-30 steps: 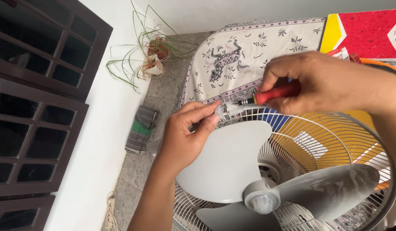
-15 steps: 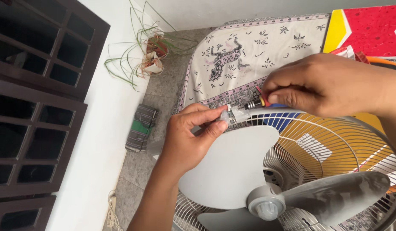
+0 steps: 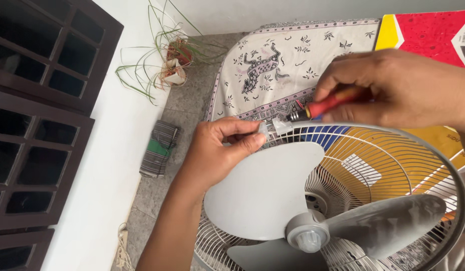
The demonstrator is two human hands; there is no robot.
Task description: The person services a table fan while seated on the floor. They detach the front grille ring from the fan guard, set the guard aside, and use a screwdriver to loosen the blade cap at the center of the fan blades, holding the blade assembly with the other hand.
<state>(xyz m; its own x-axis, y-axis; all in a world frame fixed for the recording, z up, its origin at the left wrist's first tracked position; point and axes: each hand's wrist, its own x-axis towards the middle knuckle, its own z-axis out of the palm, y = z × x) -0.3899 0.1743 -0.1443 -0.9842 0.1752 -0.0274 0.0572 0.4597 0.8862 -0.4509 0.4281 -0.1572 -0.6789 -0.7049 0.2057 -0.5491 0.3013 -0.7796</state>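
A white fan lies face up, its wire rear guard rim (image 3: 418,145) and grey blades (image 3: 265,193) in the lower right of the head view. My left hand (image 3: 220,150) pinches a small clear clip (image 3: 272,127) on the guard's top rim. My right hand (image 3: 398,88) grips a red-handled screwdriver (image 3: 325,106), its metal tip pointing left at that clip. The fan hub (image 3: 307,236) sits low in the middle.
A patterned cream cloth (image 3: 282,65) covers the floor behind the fan. A red and yellow box (image 3: 428,30) lies at the top right. A potted grass plant (image 3: 174,62) and a folded striped cloth (image 3: 159,148) sit by the white wall with a dark window grille (image 3: 36,115).
My right hand with the screwdriver has shifted slightly right and up. My left hand stays pinched on the clip at the guard rim. The view has drifted a little.
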